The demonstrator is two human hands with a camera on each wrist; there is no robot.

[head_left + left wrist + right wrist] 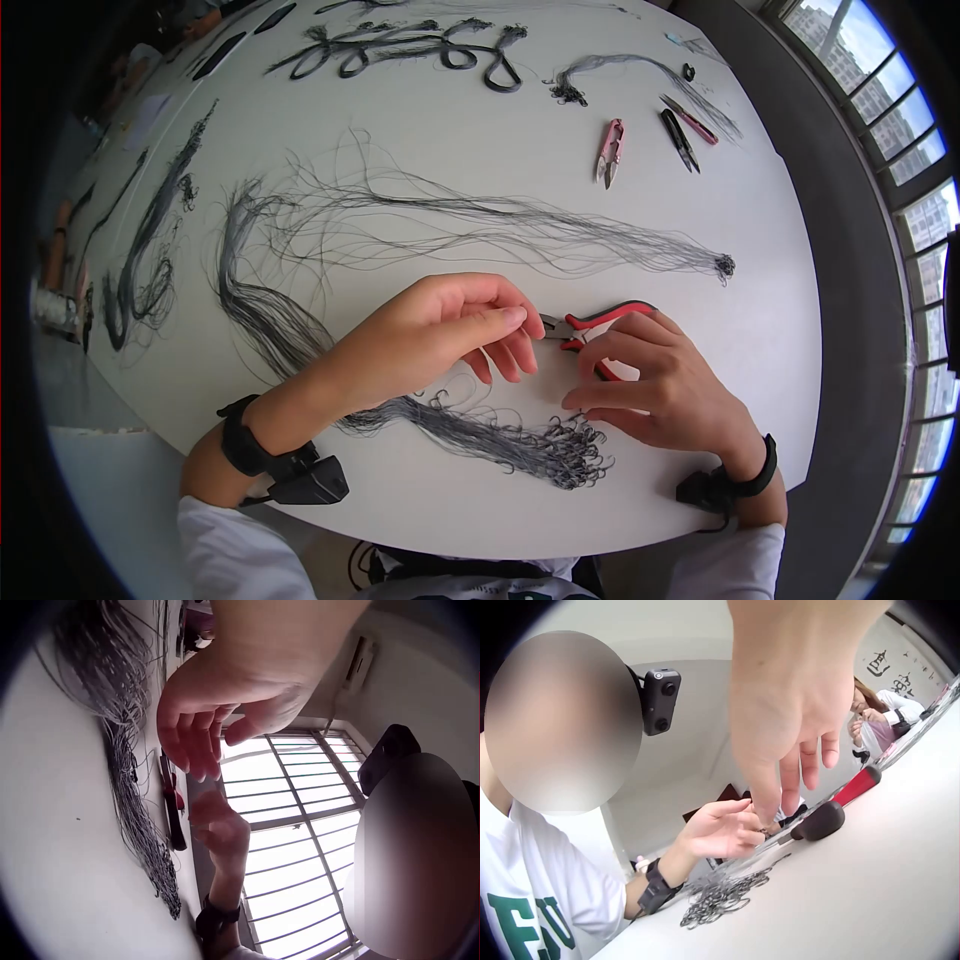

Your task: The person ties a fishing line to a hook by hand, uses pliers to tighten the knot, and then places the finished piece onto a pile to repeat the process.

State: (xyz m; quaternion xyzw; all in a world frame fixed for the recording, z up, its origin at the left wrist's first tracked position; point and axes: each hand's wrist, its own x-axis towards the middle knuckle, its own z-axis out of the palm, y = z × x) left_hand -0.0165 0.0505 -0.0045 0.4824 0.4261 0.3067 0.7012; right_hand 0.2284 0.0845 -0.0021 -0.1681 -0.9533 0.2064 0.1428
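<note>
Over the table, my left hand (440, 325) hovers with loosely bent fingers, its thumb overlapping the index finger in the head view. A gap shows between thumb and fingers in the left wrist view, with nothing visible in it. My right hand (660, 385) is raised beside it, fingers loosely bent and apart, holding nothing visible. Between and behind the hands lie small pliers (615, 311) with red and black handles; the right fingers partly cover them. In front of the hands stretches a bundle of dark grey strands (470, 430) with curled, hook-like ends, also seen in the right wrist view.
Long loose strands (500, 212) run across the table behind the hands, ending in a dark knot. Farther back lie pink thread snips (610, 150), black snips (680, 140) and looped dark bundles (400, 50). Another bundle (150, 230) is at left. Windows stand at right.
</note>
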